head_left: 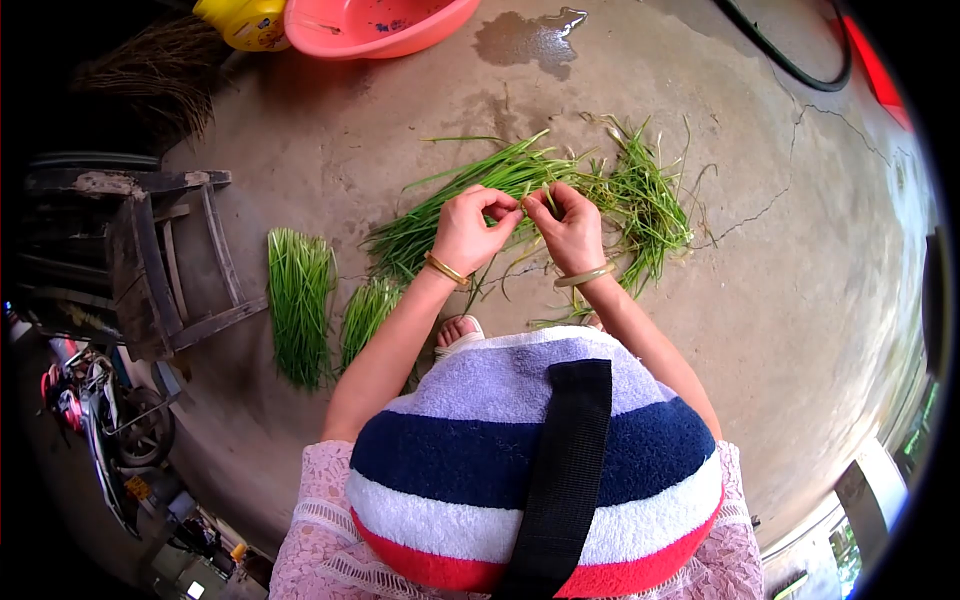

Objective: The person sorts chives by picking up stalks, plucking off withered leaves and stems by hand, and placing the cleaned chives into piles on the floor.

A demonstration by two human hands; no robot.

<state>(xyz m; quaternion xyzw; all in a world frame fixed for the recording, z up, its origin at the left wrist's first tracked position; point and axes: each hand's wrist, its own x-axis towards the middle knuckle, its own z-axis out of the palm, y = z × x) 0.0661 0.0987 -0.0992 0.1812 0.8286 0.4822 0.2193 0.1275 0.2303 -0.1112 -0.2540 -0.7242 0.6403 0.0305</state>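
Note:
Both hands meet over a loose pile of long green stalks (430, 220) on the concrete floor. My left hand (474, 228), with a gold bangle at the wrist, is closed in a pinch at the fingertips. My right hand (570, 230), wearing a pale bangle, pinches a thin green stalk (547, 190). Whether the left fingertips hold the same stalk is too small to tell. A tangled heap of stalks (650, 205) lies to the right. Two neater bundles rest at the left, a larger one (300, 305) and a smaller one (369, 315) partly behind my left forearm.
A pink basin (385, 45) and a yellow container (245, 22) stand at the top left. A worn wooden chair (150, 260) lies at the left, with a motorbike (110, 430) below it. A black hose (790, 65) curves at the top right beside a red object (872, 70).

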